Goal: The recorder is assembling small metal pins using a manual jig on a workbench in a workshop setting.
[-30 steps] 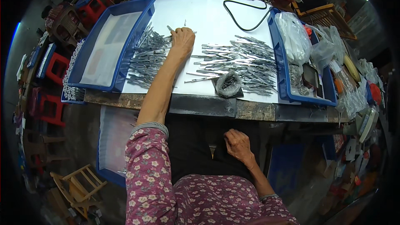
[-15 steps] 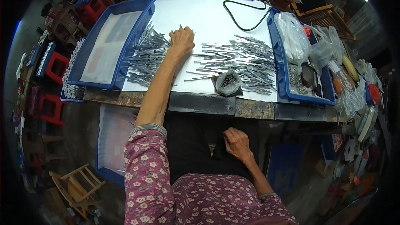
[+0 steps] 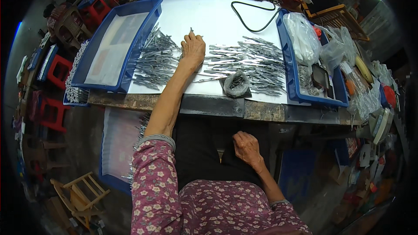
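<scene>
Head view. My left hand stretched out over white tabletop, fingers curled, thin metal piece pinched at fingertips, sticking up past knuckles. Hand sits between two heaps: left pile of metal pieces just beside blue tray, right pile spread toward second blue tray. Small bagged bundle near table's front edge. My right hand low on lap, below table, loosely closed; cannot tell if it holds anything. Black cable looped farther back.
</scene>
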The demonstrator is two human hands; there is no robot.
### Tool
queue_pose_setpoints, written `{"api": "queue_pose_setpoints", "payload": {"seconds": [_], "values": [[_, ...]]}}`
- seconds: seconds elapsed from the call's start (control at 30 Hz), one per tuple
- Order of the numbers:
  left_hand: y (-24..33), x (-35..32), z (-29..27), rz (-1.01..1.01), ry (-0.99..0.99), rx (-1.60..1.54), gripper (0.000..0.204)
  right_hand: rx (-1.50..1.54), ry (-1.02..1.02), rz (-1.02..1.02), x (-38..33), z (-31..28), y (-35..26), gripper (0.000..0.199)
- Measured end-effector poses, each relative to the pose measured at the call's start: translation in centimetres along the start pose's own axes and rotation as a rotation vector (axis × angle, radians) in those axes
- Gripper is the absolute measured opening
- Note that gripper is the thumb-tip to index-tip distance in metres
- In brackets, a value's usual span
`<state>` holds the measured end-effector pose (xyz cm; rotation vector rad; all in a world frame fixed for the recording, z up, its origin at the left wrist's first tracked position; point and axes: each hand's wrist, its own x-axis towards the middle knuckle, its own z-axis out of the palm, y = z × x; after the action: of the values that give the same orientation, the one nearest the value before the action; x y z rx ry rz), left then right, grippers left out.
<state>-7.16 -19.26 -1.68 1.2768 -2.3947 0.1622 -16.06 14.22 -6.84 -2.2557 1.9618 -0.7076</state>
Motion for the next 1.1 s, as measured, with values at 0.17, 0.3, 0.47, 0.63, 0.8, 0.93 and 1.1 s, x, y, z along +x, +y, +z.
{"api": "queue_pose_setpoints", "payload": {"seconds": [0.17,0.3,0.47,0.63,0.8,0.93,1.1], "values": [[0.08,-0.3,0.02,-0.024,0.016,-0.046,0.022,-0.004,-0.001,-0.018,-0.12,0.08,0.14,0.014],[-0.12,-0.32,0.5,-0.037,0.061,-0.036,0.026,0.002,0.002,-0.01,-0.16,0.1,0.28,0.013],[-0.01,-0.15,0.6,-0.077,0.019,0.029,0.029,0.006,0.024,-0.004,-0.17,0.1,0.4,0.013],[0.3,-0.19,0.17,-0.125,0.012,0.033,0.031,0.012,0.015,0.0,-0.19,-0.11,0.23,0.013],[-0.07,-0.53,0.1,-0.129,0.016,-0.047,0.034,0.002,0.022,0.006,-0.42,0.25,0.45,0.013],[-0.18,-0.61,0.43,-0.185,0.054,-0.088,0.035,0.006,0.017,-0.005,-0.46,0.32,0.58,0.014],[-0.02,-0.51,0.37,-0.237,0.043,-0.099,0.033,0.011,0.015,-0.004,-0.36,0.26,0.58,0.014]]}}
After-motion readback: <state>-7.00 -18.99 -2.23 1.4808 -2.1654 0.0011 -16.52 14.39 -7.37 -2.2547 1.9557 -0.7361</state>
